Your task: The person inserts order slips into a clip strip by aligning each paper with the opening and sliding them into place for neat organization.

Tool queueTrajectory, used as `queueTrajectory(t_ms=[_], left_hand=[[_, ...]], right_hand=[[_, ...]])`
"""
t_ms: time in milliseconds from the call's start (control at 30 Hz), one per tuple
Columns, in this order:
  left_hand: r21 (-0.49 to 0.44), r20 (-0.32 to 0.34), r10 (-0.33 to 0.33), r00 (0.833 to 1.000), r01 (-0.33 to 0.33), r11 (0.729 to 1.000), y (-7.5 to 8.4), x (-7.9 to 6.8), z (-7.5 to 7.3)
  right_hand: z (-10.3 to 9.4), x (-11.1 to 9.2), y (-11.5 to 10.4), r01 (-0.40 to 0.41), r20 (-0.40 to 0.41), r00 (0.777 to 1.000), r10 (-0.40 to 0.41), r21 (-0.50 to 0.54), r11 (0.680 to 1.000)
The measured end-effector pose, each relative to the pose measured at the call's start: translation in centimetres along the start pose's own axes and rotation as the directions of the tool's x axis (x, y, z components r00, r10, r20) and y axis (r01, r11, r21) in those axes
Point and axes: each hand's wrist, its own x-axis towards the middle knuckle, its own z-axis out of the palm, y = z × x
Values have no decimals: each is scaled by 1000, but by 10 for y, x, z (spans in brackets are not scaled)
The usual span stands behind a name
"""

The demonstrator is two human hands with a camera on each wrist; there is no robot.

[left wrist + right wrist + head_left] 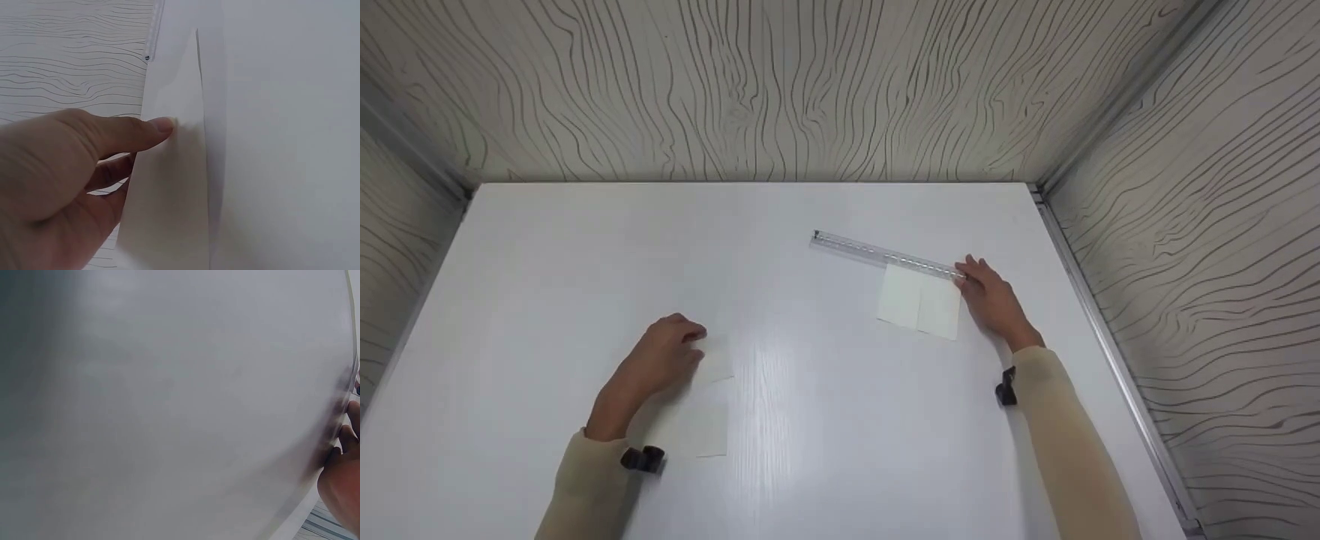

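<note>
In the head view my left hand is at the left of the white table. It pinches the edge of a small pale sheet of paper. The left wrist view shows the thumb on the face of that paper, with the other fingers behind it. Farther right, my right hand grips the right end of a clear plastic ruler between thumb and fingers. The ruler lies slanted along the upper edge of a pale paper with a line down its middle. In the right wrist view, only part of the right hand shows at the edge.
Another pale paper lies on the white table just below the left hand. Wood-grain panels stand behind the table and at both sides, with a metal rail along the right edge.
</note>
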Motion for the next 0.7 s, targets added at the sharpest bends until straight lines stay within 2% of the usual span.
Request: queueTrajectory(t_ms=[367,700], left_hand=[[-9,-19,23,1000,-23,1000,5,5,-3],[-26,-88,-9,996,7,1000,12,7,-6]], right_hand=[[1,0,0,-9,5,1000,9,-8,1000],[0,0,0,-21,6,1000,21,9,1000]])
